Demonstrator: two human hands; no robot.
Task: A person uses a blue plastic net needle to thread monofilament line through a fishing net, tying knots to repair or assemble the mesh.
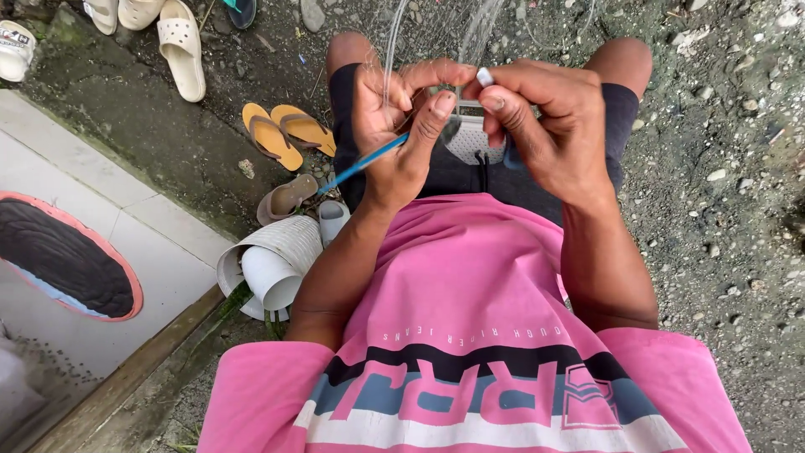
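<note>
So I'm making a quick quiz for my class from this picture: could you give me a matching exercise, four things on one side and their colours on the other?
Things:
1. flip-flops
2. thin tool in the left hand
3. shirt
4. slide sandals

Colours:
A. pink
B. cream white
C. orange-yellow
D. blue

Pairs: 1-C, 2-D, 3-A, 4-B
</note>
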